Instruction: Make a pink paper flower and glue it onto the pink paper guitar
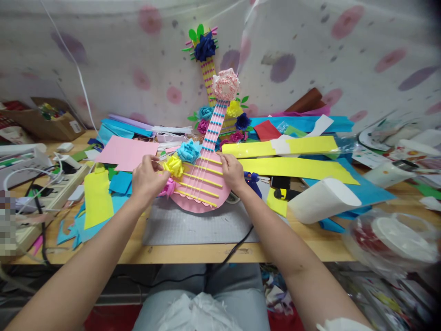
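Note:
A pink paper lute (pixel 203 184) with white strings, yellow strips across its body and a pale ruffled flower (pixel 225 85) at its head tilts up from the grey cutting mat (pixel 206 225). My right hand (pixel 233 171) grips the right edge of its body, thumb on the front, other fingers hidden behind. On the left side of the body sit a blue paper flower (pixel 189 151), a yellow paper flower (pixel 174 165) and a pink paper flower (pixel 167 187). My left hand (pixel 149 178) is closed at the yellow flower's left edge, its fingertips partly hidden.
Behind stands a second flower-decorated paper instrument (pixel 208 76). Yellow strips (pixel 296 170) and a white roll (pixel 324 200) lie to the right. Pink sheet (pixel 127 151), blue scraps and a power strip (pixel 48 207) are at left. A black cable (pixel 237 248) hangs over the table's front edge.

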`<act>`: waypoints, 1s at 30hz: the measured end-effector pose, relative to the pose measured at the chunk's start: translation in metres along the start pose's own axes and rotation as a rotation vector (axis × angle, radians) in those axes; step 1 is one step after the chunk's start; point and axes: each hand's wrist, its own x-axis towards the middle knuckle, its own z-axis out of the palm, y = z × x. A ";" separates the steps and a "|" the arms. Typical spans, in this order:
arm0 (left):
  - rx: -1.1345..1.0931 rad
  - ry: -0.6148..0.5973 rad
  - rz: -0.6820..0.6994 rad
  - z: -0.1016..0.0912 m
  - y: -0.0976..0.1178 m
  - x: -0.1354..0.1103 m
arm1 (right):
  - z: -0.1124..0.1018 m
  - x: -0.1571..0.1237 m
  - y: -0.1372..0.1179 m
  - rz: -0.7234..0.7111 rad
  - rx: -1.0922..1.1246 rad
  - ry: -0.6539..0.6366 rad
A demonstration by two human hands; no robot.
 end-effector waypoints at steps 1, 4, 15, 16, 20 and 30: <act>-0.103 0.037 -0.047 -0.003 -0.004 0.004 | 0.000 0.000 0.001 -0.001 0.005 0.002; -0.336 0.165 -0.147 -0.009 -0.017 0.017 | -0.002 0.001 0.001 -0.015 0.053 -0.001; -0.746 0.103 -0.357 -0.008 -0.044 0.028 | 0.001 0.012 0.000 -0.019 0.100 0.024; -0.770 0.075 -0.368 -0.008 -0.045 0.028 | 0.000 0.013 -0.001 -0.023 0.098 0.022; -0.814 -0.042 -0.372 -0.011 -0.048 0.034 | 0.000 0.016 -0.008 -0.051 0.091 0.001; -0.741 -0.142 -0.323 -0.014 -0.023 0.041 | 0.004 0.021 -0.019 -0.105 0.051 -0.024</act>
